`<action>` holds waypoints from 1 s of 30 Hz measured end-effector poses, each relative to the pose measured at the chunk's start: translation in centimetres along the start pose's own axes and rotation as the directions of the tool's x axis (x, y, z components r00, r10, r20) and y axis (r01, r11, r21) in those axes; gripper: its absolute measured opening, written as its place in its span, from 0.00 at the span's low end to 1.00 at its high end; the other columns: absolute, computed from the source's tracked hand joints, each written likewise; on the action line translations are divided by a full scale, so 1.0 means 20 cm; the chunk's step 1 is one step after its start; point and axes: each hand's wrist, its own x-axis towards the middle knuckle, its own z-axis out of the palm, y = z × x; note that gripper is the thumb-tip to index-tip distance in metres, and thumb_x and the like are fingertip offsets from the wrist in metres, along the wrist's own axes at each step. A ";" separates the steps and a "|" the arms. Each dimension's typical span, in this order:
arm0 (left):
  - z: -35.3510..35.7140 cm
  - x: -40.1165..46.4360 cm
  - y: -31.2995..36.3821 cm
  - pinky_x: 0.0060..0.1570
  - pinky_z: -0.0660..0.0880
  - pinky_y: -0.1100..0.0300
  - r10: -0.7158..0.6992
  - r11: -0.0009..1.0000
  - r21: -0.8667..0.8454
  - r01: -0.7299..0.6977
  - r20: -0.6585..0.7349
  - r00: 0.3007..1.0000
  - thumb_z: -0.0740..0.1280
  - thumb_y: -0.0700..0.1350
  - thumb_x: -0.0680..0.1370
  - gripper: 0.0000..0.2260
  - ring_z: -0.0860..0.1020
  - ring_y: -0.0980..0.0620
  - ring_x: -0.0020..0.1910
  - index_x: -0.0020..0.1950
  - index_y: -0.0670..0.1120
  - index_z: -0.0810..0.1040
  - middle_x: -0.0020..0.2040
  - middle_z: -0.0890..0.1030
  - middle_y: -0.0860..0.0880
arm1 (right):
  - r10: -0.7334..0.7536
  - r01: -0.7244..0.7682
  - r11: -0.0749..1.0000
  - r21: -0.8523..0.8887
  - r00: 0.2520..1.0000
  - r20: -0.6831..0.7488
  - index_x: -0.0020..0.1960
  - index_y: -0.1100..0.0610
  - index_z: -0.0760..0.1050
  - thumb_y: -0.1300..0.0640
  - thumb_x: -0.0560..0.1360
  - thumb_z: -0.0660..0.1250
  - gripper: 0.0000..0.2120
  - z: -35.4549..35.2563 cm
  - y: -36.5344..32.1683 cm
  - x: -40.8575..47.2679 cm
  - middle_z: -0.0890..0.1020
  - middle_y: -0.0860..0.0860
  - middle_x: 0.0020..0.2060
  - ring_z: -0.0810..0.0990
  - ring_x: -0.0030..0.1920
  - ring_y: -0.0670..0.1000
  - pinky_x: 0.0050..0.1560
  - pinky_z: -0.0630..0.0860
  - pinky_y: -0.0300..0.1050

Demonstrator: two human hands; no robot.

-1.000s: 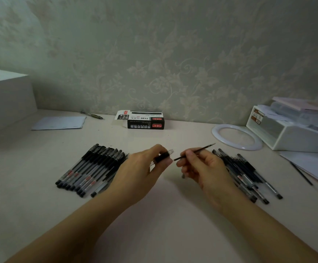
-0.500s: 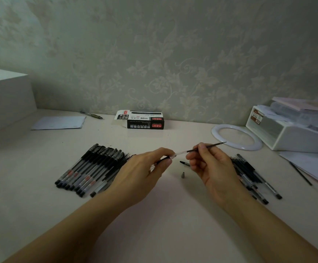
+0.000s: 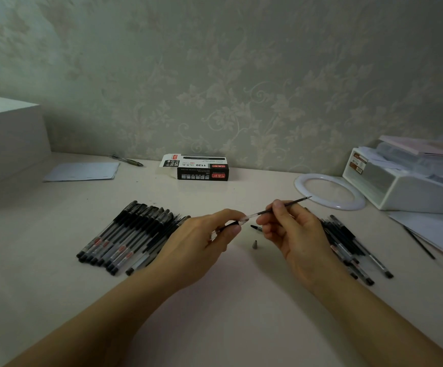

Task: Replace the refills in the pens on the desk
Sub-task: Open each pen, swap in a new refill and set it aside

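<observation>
My left hand point(image 3: 201, 245) grips a clear pen barrel point(image 3: 242, 220) with a black grip, its open end pointing right. My right hand point(image 3: 294, 234) pinches a thin black refill point(image 3: 291, 203) whose near end sits in the barrel's mouth; its tip points up and right. A small grey pen tip cone point(image 3: 255, 244) and a black cap point(image 3: 256, 228) lie on the desk below the hands. A neat row of several black capped pens point(image 3: 130, 234) lies to the left. A looser pile of several pens point(image 3: 352, 250) lies to the right, partly hidden by my right hand.
A black and white refill box point(image 3: 199, 169) lies near the wall. A white ring point(image 3: 330, 192), a white organiser point(image 3: 411, 184) and papers with a loose refill point(image 3: 418, 242) are at the right. A sheet point(image 3: 82, 171), a pen point(image 3: 127, 160) and a white box point(image 3: 6, 136) sit left.
My right hand has brought the refill up and left until its end met the barrel in my left hand. The cap and tip cone, hidden before, now show on the desk.
</observation>
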 end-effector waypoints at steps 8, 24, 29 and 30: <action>0.00 0.00 0.00 0.34 0.75 0.54 0.002 0.998 -0.070 -0.003 -0.022 1.000 0.56 0.55 0.80 0.10 0.73 0.53 0.28 0.59 0.64 0.73 0.33 0.77 0.56 | 0.031 -0.028 0.996 0.087 0.999 -0.038 0.46 0.61 0.76 0.56 0.81 0.61 0.11 0.01 -0.02 0.00 0.84 0.54 0.34 0.80 0.32 0.46 0.36 0.79 0.37; 0.01 -0.01 0.03 0.32 0.74 0.55 -0.001 0.989 -0.146 0.004 0.022 1.000 0.58 0.54 0.80 0.09 0.73 0.53 0.27 0.60 0.60 0.71 0.34 0.78 0.54 | -0.135 0.221 0.852 -0.474 0.968 0.210 0.47 0.46 0.81 0.43 0.73 0.70 0.09 0.02 0.03 -0.03 0.84 0.49 0.37 0.80 0.34 0.47 0.36 0.77 0.37; 0.00 -0.01 0.01 0.32 0.71 0.61 -0.032 0.984 -0.174 0.031 -0.007 0.999 0.57 0.55 0.80 0.11 0.74 0.54 0.29 0.62 0.59 0.68 0.34 0.78 0.55 | -0.172 0.365 0.430 -0.826 0.931 0.322 0.52 0.44 0.77 0.36 0.67 0.72 0.19 -0.04 0.05 -0.01 0.76 0.42 0.41 0.73 0.38 0.42 0.37 0.70 0.33; 0.00 -0.01 0.01 0.32 0.72 0.61 -0.030 0.985 -0.167 0.028 -0.010 0.999 0.57 0.55 0.80 0.11 0.74 0.54 0.29 0.62 0.60 0.68 0.35 0.78 0.55 | -0.164 0.365 0.389 -0.846 0.931 0.326 0.51 0.45 0.77 0.38 0.67 0.73 0.17 -0.05 0.06 0.00 0.76 0.43 0.41 0.73 0.38 0.42 0.38 0.69 0.33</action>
